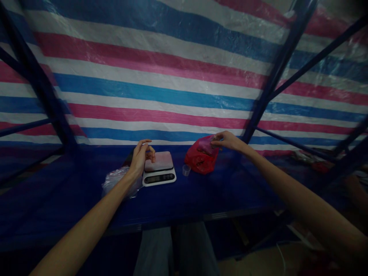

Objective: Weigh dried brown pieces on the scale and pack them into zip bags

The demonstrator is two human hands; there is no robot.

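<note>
My left hand [141, 158] is raised beside the left edge of a white digital kitchen scale [159, 179]. Its fingers are loosely curled and apart, and I see nothing in them. The scale's platform looks pinkish, and its display faces me. To the right, my right hand [225, 140] pinches the upper edge of a red plastic bag [198, 159]. Dark contents show in the bag's mouth but are too blurred to name. A small clear plastic cup [186, 170] stands between the scale and the bag.
Clear plastic bags [119, 180] lie in a heap left of the scale, partly behind my left forearm. All this rests on a blue shelf [184, 199]. Blue metal posts [266, 96] rise at both sides, and a striped plastic sheet [161, 84] hangs behind.
</note>
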